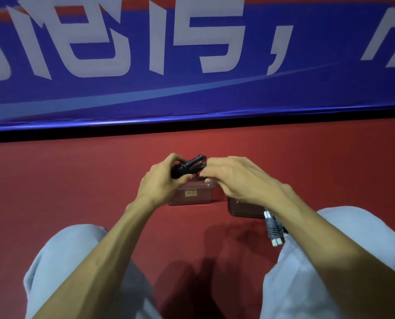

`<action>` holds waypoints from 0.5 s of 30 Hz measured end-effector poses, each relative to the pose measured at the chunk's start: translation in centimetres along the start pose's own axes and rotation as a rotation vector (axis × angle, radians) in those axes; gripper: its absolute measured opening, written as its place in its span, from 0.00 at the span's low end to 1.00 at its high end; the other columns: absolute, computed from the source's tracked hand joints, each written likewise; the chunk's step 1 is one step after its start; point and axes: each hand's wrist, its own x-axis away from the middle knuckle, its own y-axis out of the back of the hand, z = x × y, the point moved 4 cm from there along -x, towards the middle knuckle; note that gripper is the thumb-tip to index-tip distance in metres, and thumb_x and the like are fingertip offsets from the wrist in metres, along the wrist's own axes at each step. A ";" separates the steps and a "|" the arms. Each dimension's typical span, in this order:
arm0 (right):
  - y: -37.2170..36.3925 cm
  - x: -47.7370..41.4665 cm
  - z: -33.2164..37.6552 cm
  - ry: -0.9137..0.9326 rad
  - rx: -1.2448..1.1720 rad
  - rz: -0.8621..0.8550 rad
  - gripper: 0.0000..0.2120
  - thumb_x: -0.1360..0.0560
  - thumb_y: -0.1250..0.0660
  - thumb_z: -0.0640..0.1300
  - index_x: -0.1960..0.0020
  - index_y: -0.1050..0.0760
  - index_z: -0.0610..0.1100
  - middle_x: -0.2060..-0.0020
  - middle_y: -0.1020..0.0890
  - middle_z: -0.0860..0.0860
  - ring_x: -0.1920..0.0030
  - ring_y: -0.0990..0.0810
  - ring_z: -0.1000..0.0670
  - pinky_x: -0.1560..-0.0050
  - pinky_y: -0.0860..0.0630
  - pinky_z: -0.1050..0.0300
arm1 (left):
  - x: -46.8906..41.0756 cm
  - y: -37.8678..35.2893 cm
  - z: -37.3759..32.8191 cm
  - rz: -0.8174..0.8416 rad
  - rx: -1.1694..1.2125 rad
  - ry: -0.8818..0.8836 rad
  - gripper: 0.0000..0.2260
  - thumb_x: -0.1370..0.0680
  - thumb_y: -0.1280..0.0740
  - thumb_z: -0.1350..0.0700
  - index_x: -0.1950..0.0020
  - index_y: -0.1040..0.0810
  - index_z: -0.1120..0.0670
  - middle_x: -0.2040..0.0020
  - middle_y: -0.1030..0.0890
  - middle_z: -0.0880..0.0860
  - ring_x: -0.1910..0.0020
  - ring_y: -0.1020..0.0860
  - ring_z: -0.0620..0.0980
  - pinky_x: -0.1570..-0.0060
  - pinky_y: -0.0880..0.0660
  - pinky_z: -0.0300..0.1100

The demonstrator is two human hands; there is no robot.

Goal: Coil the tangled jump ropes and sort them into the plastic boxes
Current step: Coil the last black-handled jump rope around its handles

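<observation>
Both hands hold a black jump rope (189, 166) bundled up, in the air just above a clear plastic box (193, 197) on the red floor (77, 180). Left hand (162, 181) is curled round the ribbed handle end. Right hand (235, 178) has its fingers bent down, gripping the cord side (exact pinch hidden). A second plastic box (243, 208) sits to the right, partly under the right forearm. A grey jump rope (273, 229) lies by the right knee. Blue banner (192, 95) behind.
</observation>
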 end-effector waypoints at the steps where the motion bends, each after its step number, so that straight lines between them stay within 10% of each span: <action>1: -0.2 -0.1 0.1 0.022 0.019 -0.016 0.10 0.22 0.42 0.42 0.51 0.22 0.46 0.60 0.23 0.51 0.61 0.22 0.44 0.63 0.24 0.49 | 0.1 -0.5 -0.2 0.046 -0.049 -0.045 0.17 0.26 0.28 0.48 0.40 0.26 0.44 0.49 0.19 0.46 0.49 0.21 0.53 0.50 0.24 0.52; 15: 0.0 0.4 -4.3 -0.651 -0.365 -0.317 0.09 0.35 0.23 0.55 0.61 0.16 0.50 0.65 0.16 0.57 0.59 0.19 0.55 0.54 0.22 0.55 | 2.0 -0.9 -2.8 0.305 0.144 -0.323 0.15 0.30 0.23 0.50 0.52 0.27 0.39 0.60 0.22 0.36 0.63 0.25 0.37 0.61 0.30 0.32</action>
